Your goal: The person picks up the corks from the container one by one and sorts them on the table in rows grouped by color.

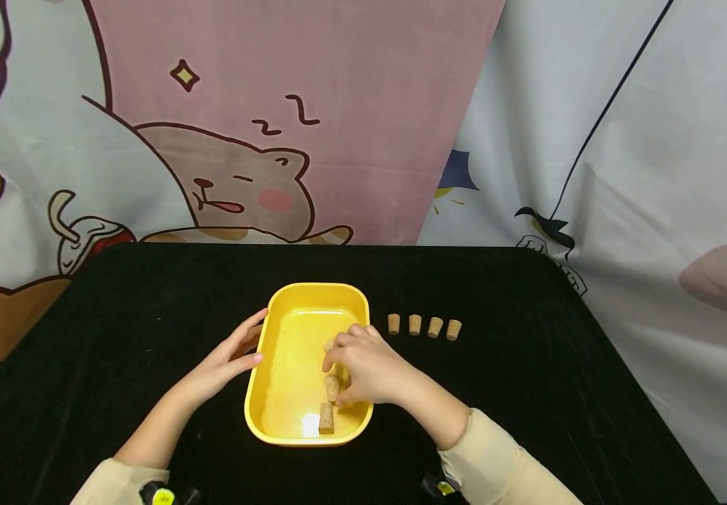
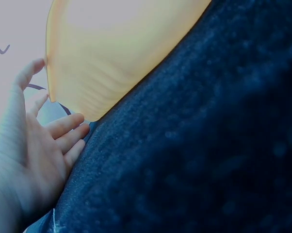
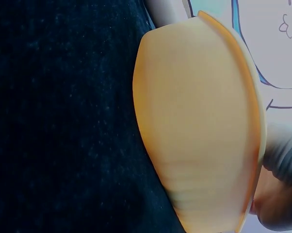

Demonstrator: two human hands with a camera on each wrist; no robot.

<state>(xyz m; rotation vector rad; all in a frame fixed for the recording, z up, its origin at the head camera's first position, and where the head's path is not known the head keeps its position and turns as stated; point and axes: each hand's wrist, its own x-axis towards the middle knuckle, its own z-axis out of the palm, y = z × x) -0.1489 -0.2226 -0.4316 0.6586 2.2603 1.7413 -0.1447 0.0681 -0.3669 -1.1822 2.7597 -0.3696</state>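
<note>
Inside the yellow plastic tray with rounded corners, my right hand bends its fingers over small tan tapered corks; whether it pinches one, I cannot tell. My left hand steadies the tray's side with fingers extended. Four matching corks line the black cloth. I judge I'm positioning a cork; the next move calls for light fingertips, sparing its neighbours.

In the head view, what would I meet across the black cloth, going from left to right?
Cream left sleeve, left hand, yellow rectangular plastic tray, first tan tapered cork stopper, second stopper, third stopper, fourth stopper.
</note>
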